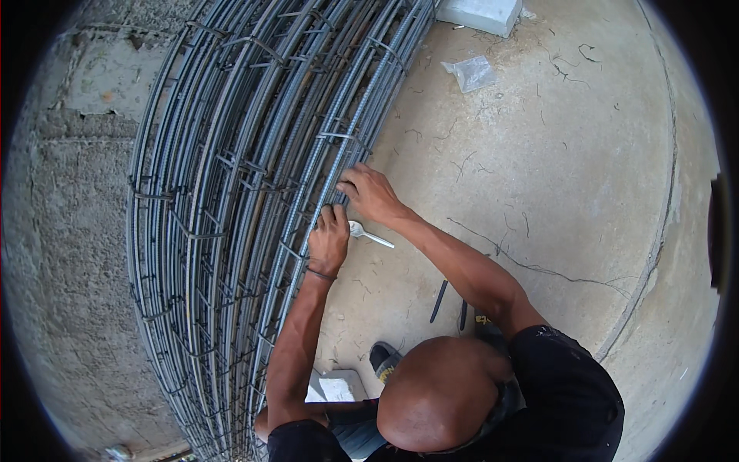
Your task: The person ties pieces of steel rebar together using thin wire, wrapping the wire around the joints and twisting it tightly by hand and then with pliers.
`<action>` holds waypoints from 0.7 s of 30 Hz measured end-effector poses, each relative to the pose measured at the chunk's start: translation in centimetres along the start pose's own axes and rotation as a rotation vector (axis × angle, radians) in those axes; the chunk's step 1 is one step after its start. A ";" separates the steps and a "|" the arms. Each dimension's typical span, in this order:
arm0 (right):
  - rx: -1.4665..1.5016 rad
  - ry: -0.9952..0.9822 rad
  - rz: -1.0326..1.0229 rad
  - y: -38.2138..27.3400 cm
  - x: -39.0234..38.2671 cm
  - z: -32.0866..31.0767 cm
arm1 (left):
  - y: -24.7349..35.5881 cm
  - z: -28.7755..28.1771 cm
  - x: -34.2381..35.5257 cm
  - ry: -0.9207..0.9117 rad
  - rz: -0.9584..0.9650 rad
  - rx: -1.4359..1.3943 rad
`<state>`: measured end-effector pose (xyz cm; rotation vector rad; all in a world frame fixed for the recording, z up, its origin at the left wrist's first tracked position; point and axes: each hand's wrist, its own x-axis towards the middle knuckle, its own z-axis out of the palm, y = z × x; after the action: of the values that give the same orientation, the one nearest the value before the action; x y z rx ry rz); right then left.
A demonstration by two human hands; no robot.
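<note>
Long ribbed steel rebar cages (254,154), bundled with bent stirrups, run from the top down the left of the view. My left hand (329,240) is at their right edge, its fingers bent and closed against the outer bars. Just above and to its right, my right hand (371,194) reaches the same edge with curled fingers and the thumb drawn in. Whatever lies between the fingertips of either hand is too small or hidden to make out. Beside my left hand, a white spoon (377,239) lies over the concrete floor.
A rough concrete wall (77,246) stands left of the cages. On the floor (554,192) lie scattered wire bits, a long thin wire (531,266) and a clear plastic bag (471,74). A white block (481,14) is at the top. Dark tool handles (439,301) show under my right forearm.
</note>
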<state>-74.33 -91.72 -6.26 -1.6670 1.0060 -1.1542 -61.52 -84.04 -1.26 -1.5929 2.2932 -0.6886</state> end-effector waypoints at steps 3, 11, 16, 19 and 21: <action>0.069 -0.002 0.015 -0.1 -0.3 -0.2 | -0.3 0.1 0.1 0.003 0.040 0.047; 0.175 -0.024 0.042 0.4 -1.6 -0.5 | 0.9 -0.2 1.0 -0.049 -0.122 0.003; 0.162 0.006 -0.063 0.5 -2.9 0.4 | 1.8 1.2 0.6 0.015 -0.336 -0.164; 0.095 -0.009 -0.182 1.4 -3.5 0.9 | 2.0 1.7 0.9 -0.053 -0.584 -0.440; 0.057 -0.013 -0.189 1.7 -3.8 1.4 | 2.1 1.9 0.6 0.137 -0.631 -0.657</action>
<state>-74.22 -88.42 -9.20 -1.7505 0.8132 -1.2808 -62.53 -84.42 -3.97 -2.7016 2.2254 -0.1370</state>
